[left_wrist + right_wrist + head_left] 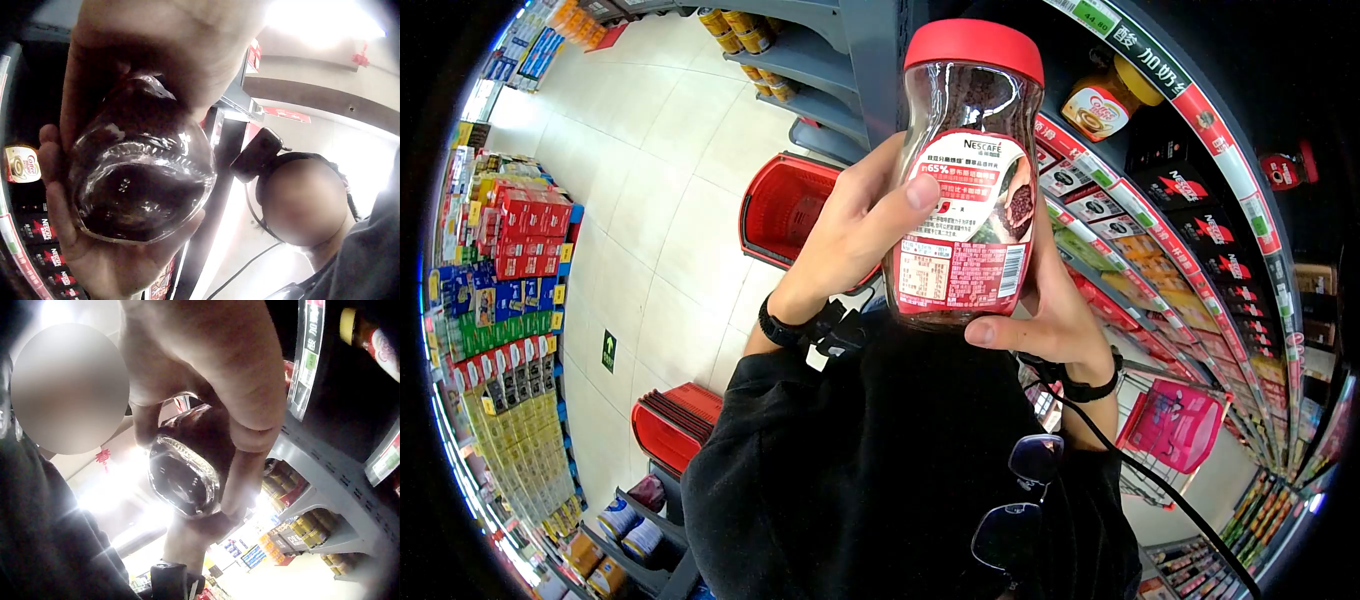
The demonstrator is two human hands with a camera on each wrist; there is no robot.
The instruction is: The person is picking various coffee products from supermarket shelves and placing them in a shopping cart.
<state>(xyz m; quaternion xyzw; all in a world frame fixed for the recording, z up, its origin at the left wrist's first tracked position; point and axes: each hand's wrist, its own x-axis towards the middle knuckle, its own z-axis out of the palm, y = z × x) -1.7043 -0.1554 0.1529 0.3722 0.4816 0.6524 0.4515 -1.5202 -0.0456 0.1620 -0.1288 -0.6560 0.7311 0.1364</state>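
From my head view, my left hand curls round the left side of the jar, thumb laid over the label; the fingers behind are hidden. My right hand holds the right side lower down, thumb by the base, fingers going up the glass. Both grips are about as wide as the jar's body. The jar is in front of my chest, between the baskets on the left and the shelves on the right. Its long axis runs near to far, red lid far, base near, label facing me. I see clear glass, pinched at the middle, with dark coffee inside; the label is red and white, marked NESCAFÉ, with a barcode.

My left wrist view looks up at the shiny, rounded base, the lid hidden behind it. My palms and fingers close in on it from above and below, touching the glass.

In my right wrist view, my right hand spans the jar, digits down both sides, and my left hand meets it from below. The base shows as a dark oval with a bright ridged rim; I can't make out the label's print there.
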